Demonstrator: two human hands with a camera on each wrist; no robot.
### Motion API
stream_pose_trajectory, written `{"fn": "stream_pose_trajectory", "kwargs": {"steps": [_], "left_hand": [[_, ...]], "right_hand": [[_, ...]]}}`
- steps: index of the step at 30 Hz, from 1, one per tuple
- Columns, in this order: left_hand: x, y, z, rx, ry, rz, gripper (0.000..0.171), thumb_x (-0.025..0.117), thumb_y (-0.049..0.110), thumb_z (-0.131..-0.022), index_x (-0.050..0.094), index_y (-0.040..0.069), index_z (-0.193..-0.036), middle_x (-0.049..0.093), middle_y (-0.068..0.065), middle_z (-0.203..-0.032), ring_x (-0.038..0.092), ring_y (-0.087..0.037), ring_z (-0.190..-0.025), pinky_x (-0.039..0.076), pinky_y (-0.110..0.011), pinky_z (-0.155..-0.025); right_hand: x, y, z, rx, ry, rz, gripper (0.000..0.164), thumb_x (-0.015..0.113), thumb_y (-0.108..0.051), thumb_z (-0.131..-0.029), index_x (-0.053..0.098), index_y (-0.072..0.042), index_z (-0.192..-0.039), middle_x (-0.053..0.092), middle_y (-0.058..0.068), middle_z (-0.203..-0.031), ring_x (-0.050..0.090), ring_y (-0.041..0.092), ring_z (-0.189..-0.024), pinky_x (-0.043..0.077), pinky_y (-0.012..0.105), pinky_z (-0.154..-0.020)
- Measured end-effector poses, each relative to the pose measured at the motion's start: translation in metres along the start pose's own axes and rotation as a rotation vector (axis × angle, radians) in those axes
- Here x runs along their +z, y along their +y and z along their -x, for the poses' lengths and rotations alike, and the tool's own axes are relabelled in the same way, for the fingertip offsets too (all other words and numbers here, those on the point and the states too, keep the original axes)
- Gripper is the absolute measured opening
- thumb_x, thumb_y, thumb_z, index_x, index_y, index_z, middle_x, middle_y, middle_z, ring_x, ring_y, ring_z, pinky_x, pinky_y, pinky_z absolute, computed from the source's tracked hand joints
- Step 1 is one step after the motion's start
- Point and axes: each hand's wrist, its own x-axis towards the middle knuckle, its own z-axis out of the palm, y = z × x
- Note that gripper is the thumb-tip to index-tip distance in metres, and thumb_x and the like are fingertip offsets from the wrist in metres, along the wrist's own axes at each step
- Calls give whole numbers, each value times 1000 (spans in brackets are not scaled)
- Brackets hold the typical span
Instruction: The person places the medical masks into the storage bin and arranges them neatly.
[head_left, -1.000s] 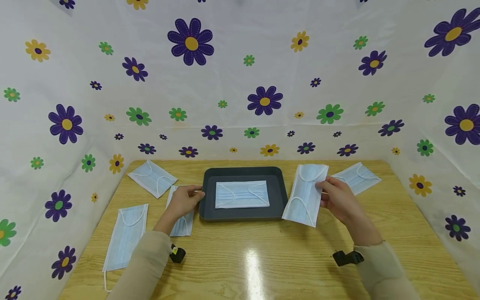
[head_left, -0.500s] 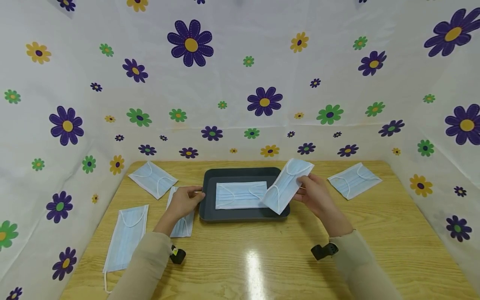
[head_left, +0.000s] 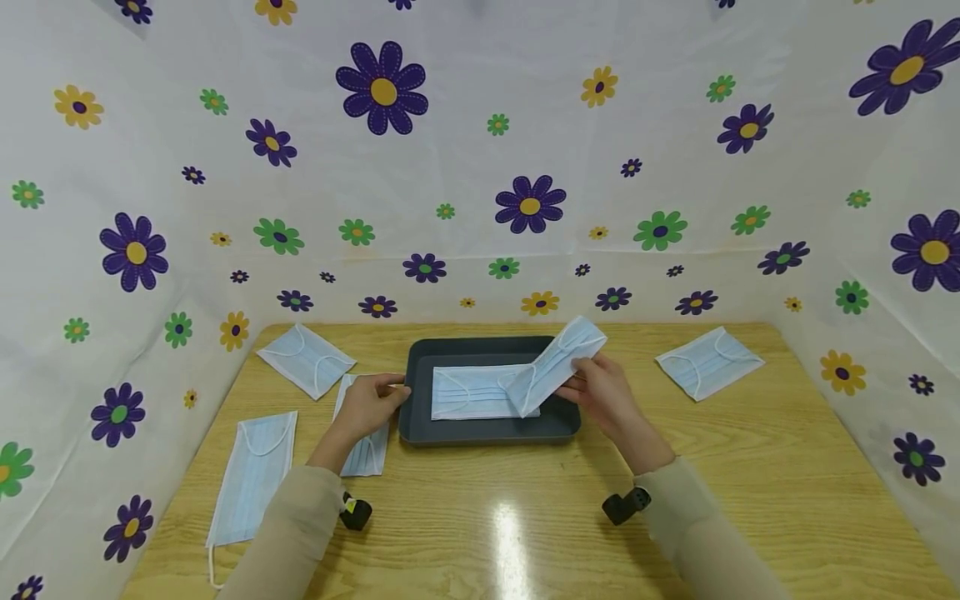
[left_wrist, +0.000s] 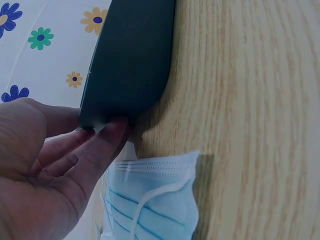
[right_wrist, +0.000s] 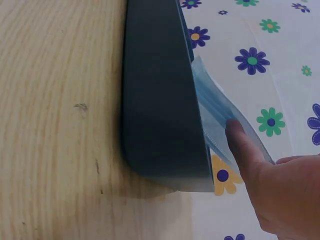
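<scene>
A dark grey tray lies on the table, and one light blue face mask rests flat in it. My left hand pinches the tray's left end, thumb at the rim and fingers against the outer wall, as the left wrist view shows. My right hand holds a second face mask by its right edge. That mask is tilted over the tray's right half, and its lower end overlaps the flat mask in the head view. In the right wrist view, the tray wall partly hides the held mask.
Behind my left hand lies a partly covered mask. Two more masks are on the left, one at the back and one nearer. Another mask lies at the back right. A flower-patterned cloth surrounds the wooden table.
My right hand has carried its mask leftward from beside the tray to over its right half, turning it further clockwise. My left hand stays at the tray's left end.
</scene>
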Motion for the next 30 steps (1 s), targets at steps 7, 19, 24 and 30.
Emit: {"fn": "stream_pose_trajectory", "kwargs": {"steps": [7, 19, 24, 30], "left_hand": [[1, -1, 0, 10, -7, 9, 41, 65, 21, -106, 66, 0, -141, 75, -25, -121, 74, -22, -89, 56, -29, -69], [2, -3, 0, 8, 1, 12, 41, 66, 20, -105, 66, 0, -141, 75, -25, -123, 75, -25, -93, 58, -32, -72], [2, -2, 1, 14, 7, 6, 41, 65, 20, -105, 66, 1, -141, 75, -24, -121, 75, -26, -93, 57, -32, -72], [3, -3, 0, 14, 6, -3, 41, 65, 21, -105, 66, 1, -141, 74, -25, -124, 75, -26, -95, 57, -31, -71]], "right_hand": [[-6, 3, 2, -21, 23, 68, 55, 43, -12, -111, 33, 5, -162, 46, 27, -154, 67, 9, -111, 57, 21, -89], [-32, -9, 1, -68, 156, 379, 53, 57, -29, -108, 54, 12, -143, 65, 25, -123, 71, 7, -82, 65, 33, -80], [-43, -12, 4, -46, 93, 467, 52, 58, -18, -106, 52, 12, -147, 63, 33, -132, 73, 11, -84, 65, 44, -83], [-53, -17, 5, 5, 19, 426, 51, 54, -12, -107, 46, 13, -150, 67, 22, -120, 73, 10, -82, 65, 37, -81]]}}
